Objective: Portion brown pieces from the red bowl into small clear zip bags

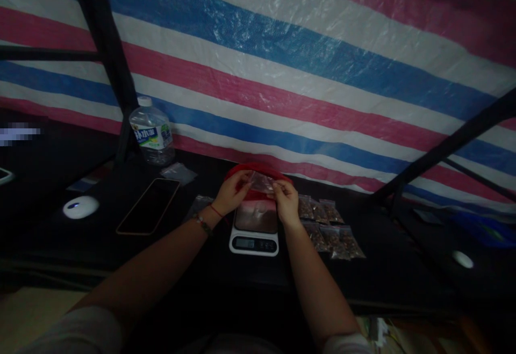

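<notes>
The bag (262, 182), a small clear plastic pouch, is held up between both hands just above the scale (254, 230) and in front of a red bowl (258, 174); the left hand (230, 193) and right hand (285, 201) each pinch one end with fingers curled closed on it. It looks thin, crinkled and see-through, and whether anything is inside I cannot tell. Its long axis runs left to right between the hands, with filled bags (330, 228) lying just right of the scale.
</notes>
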`<state>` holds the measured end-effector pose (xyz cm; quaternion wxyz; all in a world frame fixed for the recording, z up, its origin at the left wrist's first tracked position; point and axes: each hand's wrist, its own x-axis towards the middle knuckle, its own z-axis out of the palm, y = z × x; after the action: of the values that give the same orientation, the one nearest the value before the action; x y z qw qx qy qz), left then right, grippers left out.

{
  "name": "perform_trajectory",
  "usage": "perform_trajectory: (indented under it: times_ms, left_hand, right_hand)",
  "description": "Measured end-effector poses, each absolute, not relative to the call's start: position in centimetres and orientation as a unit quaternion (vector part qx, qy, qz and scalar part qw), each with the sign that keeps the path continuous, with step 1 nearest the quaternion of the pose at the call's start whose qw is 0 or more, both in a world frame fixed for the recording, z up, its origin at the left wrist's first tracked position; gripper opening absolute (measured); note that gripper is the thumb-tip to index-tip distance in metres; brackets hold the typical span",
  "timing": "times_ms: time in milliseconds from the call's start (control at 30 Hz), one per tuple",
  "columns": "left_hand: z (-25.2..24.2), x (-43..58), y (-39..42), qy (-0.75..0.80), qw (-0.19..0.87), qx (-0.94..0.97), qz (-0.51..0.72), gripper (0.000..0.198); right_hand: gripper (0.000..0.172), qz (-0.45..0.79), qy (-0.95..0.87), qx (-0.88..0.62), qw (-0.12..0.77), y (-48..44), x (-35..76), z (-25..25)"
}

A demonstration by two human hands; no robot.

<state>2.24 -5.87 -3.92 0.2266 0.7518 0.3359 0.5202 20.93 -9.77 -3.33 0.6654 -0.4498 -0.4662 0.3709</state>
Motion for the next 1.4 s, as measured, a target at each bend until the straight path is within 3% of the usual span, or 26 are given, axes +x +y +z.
perform_trajectory:
  times_ms: [200,367,467,567,633,733,867,967,1133,1300,1400]
  left_hand:
    - [-3.9,2.6,-5.8,0.324,0.264,0.708,0.569,0.033]
    - [-0.8,1.6,-6.0,0.332,0.124,0.72,0.597,0.021]
    - [2.8,-1.1,-5.8,0.35,0.066,0.676,0.646,0.024]
    - [6.0,-5.5,-5.5,0.35,0.178,0.69,0.609,0.037]
    - [6.7,-8.3,-5.5,0.362,0.261,0.754,0.482,0.041]
    - [4.9,-10.8,-5.7,0.384,0.317,0.821,0.278,0.036]
    - [-0.5,-11.1,-5.7,0.433,0.255,0.854,0.135,0.031]
    - [-3.1,-10.5,-5.7,0.451,0.168,0.87,0.108,0.033]
    - [-3.9,-9.3,-7.5,0.488,0.039,0.855,0.173,0.039]
    - [-6.3,-7.7,-10.4,0.501,0.011,0.855,0.131,0.057]
    - [-7.5,-7.2,-11.0,0.542,0.03,0.838,0.059,0.064]
  right_hand:
    - [0.019,0.274,-0.499,-0.488,0.662,-9.4,21.6,-3.2]
    - [0.021,0.273,-0.487,-0.476,0.68,-9.1,21.8,-3.3]
    - [0.02,0.277,-0.465,-0.454,0.708,-9.0,22.2,-3.4]
    - [0.021,0.274,-0.457,-0.447,0.719,-9.0,22.4,-3.2]
    - [0.022,0.276,-0.457,-0.448,0.717,-9.0,22.3,-2.9]
    - [0.023,0.289,-0.454,-0.443,0.717,-9.1,22.1,-2.6]
    - [0.024,0.286,-0.458,-0.445,0.715,-9.1,22.1,-2.4]
    - [0.025,0.275,-0.463,-0.445,0.716,-9.1,22.4,-2.3]
    - [0.025,0.26,-0.462,-0.453,0.717,-9.1,22.6,-2.2]
    - [0.026,0.186,-0.486,-0.502,0.691,-9.2,23.0,-2.0]
    - [0.029,0.087,-0.506,-0.593,0.621,-9.3,25.0,-1.7]
